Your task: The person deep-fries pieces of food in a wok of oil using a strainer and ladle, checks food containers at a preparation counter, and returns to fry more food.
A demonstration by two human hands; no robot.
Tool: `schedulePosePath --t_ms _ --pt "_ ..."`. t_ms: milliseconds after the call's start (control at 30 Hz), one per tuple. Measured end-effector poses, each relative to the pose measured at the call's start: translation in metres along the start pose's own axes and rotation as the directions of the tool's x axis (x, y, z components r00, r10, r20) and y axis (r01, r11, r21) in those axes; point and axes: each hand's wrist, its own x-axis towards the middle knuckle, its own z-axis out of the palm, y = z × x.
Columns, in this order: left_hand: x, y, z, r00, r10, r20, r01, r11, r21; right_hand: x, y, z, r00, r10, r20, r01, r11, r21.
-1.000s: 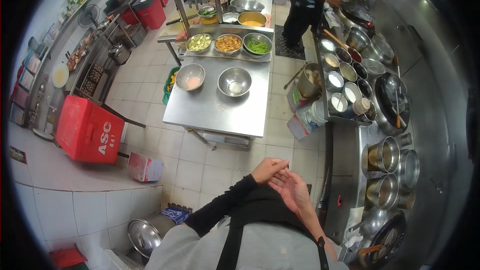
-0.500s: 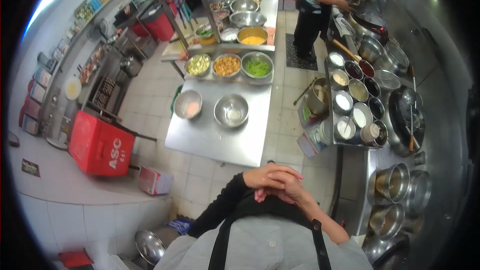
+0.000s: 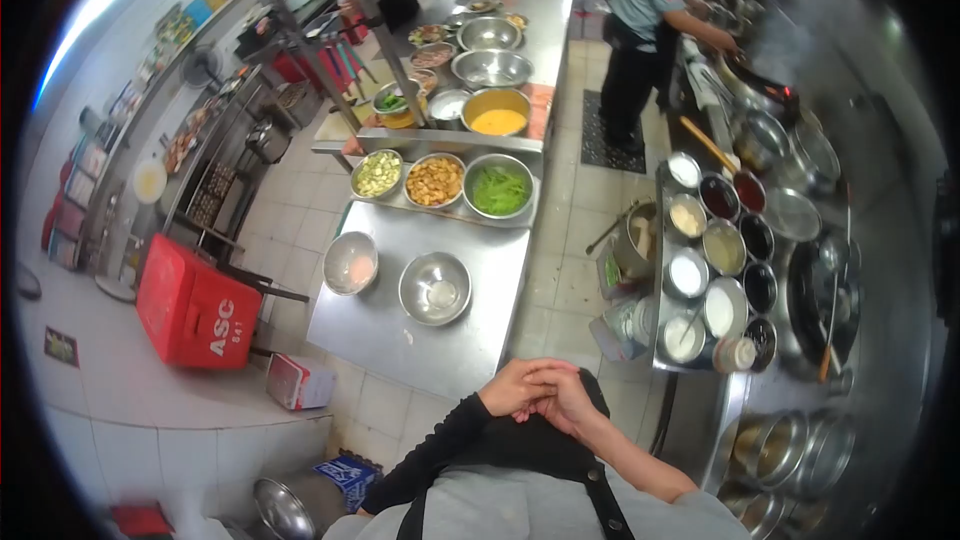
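Note:
My left hand (image 3: pixel 517 388), below a black sleeve, is clasped with my right hand (image 3: pixel 567 398) in front of my dark apron (image 3: pixel 520 445). Their fingers are folded over each other, and I see no object in them. Some fingertips are hidden in the clasp. Just beyond my hands is the near end of a steel worktable (image 3: pixel 405 345). On it stand a steel bowl with something pinkish inside (image 3: pixel 350 264) and a second steel bowl (image 3: pixel 435 288) with a pale patch at its bottom.
Bowls of chopped pale-green pieces (image 3: pixel 377 173), browned chunks (image 3: pixel 434 181) and green vegetables (image 3: pixel 498 186) line the table's far side. Sauce and seasoning pots (image 3: pixel 723 245) crowd the right counter. A co-worker (image 3: pixel 640 15) stands by a steaming wok. A red box (image 3: pixel 195 302) is at left.
My view has shifted, and the worktable with its bowls now appears lower and nearer. My hands stay clasped. More steam shows around the co-worker's wok.

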Motion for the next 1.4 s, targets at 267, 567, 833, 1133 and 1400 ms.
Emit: schedulePosePath --t_ms 267,567,833,1133,1400 --pt "0.026 -0.038 -0.041 0.866 0.263 -0.425 -0.156 0.95 0.27 0.078 0.0 0.01 0.996 -0.051 -0.078 0.055 0.998 0.044" --pt "-0.012 -0.041 -0.045 0.611 0.517 -0.6 0.445 0.402 0.8 0.119 -0.004 0.054 0.982 0.161 0.102 -0.163 0.987 0.01" --pt "-0.027 0.019 -0.045 0.892 0.354 -0.281 0.107 0.44 0.892 0.088 -0.052 0.083 0.701 0.406 0.586 -0.42 0.9 -0.121" --pt "0.004 0.049 -0.077 0.957 0.216 -0.192 -0.03 0.735 0.677 0.099 -0.042 0.036 0.853 0.171 0.493 -0.259 0.959 0.116" --pt "0.031 -0.025 -0.091 0.935 0.251 -0.251 -0.064 0.814 0.577 0.095 -0.038 0.022 0.929 0.223 0.294 -0.309 0.906 0.29"
